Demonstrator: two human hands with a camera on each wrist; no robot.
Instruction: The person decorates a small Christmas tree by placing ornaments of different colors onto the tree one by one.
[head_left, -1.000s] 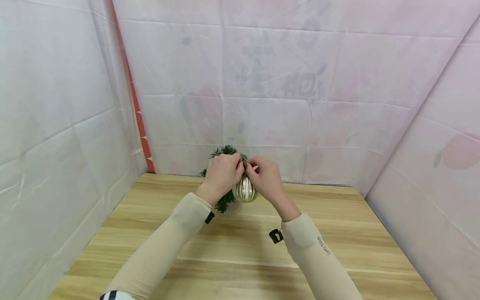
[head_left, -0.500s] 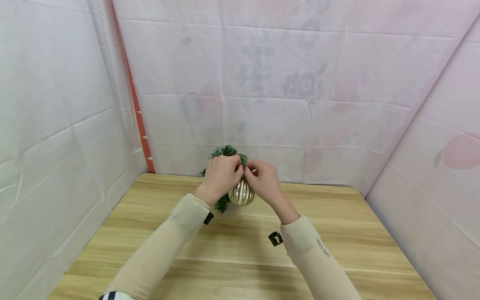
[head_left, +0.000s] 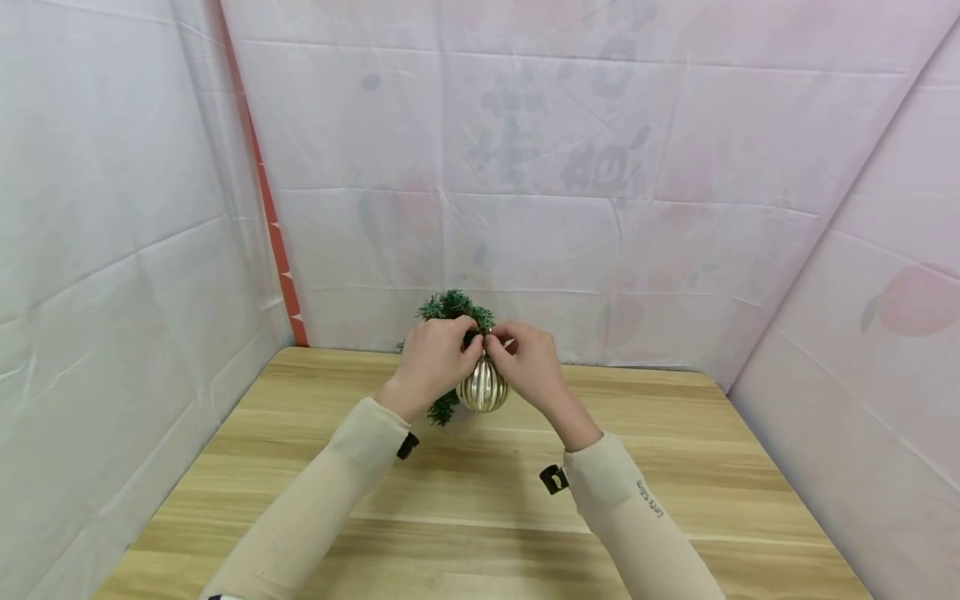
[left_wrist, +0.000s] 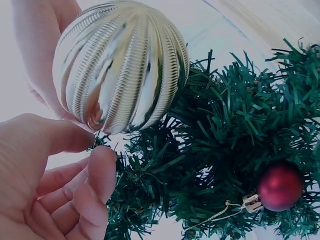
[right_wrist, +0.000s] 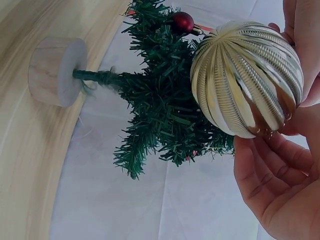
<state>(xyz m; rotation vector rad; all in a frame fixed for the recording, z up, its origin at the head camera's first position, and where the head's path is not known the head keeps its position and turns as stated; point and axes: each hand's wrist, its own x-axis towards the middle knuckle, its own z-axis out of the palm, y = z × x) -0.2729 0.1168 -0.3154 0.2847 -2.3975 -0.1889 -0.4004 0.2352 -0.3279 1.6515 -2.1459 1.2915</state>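
A large gold ribbed Christmas ball (head_left: pixel 483 390) hangs from the fingertips of both hands, close in front of a small artificial Christmas tree (head_left: pixel 441 307). My left hand (head_left: pixel 437 358) pinches at the top of the ball from the left, where its cord is. From the other side, thumb and forefinger of my right hand (head_left: pixel 531 364) pinch at the same spot. The thin cord is mostly hidden by the fingers. In the left wrist view, thumb and forefinger of the left hand (left_wrist: pixel 65 185) meet just past the ball's cap end. Green branches (left_wrist: pixel 215 135) lie right behind the ball (left_wrist: pixel 122 70).
A small red ball (left_wrist: pixel 281 186) with a gold cord hangs on the tree. The tree stands on a round pale wooden base (right_wrist: pixel 57 71) near the back of the wood-grain table (head_left: pixel 645 508). Pale printed cloth (head_left: pixel 555 167) encloses the back and sides.
The gold ball has swung slightly left and down and now hangs straighter between the hands. The left hand has shifted a little down and left; its thumb and forefinger have parted slightly.
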